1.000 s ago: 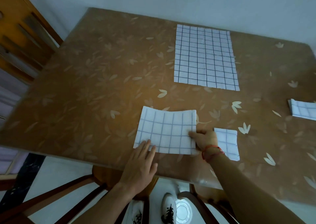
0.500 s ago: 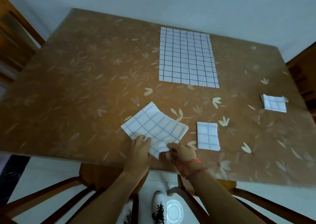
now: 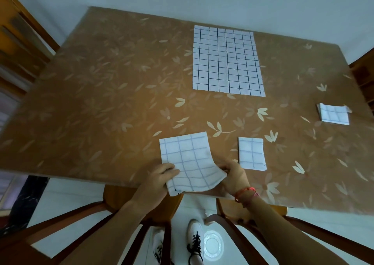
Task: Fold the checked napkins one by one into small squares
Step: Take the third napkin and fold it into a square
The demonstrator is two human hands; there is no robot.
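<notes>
A partly folded white checked napkin [image 3: 188, 159] lies at the table's near edge, its near end lifted and hanging over the edge. My left hand [image 3: 159, 177] pinches its near left side. My right hand [image 3: 232, 175], with a red string at the wrist, pinches its near right corner. Just to the right lies a small folded napkin square [image 3: 251, 153]. A second folded square [image 3: 334, 114] sits at the far right. One large unfolded checked napkin [image 3: 226, 60] lies flat at the back of the table.
The brown table [image 3: 101, 102] has a leaf pattern and meets a pale wall at the back. Wooden chairs [image 3: 129, 208] stand below the near edge, and another chair [image 3: 18, 42] stands at the left. White shoes [image 3: 195, 238] show on the floor.
The napkin was turned from a slanted position to lie straight, long side running away from me. Both hands shifted from flat on it to pinching its near end, now lifted over the edge.
</notes>
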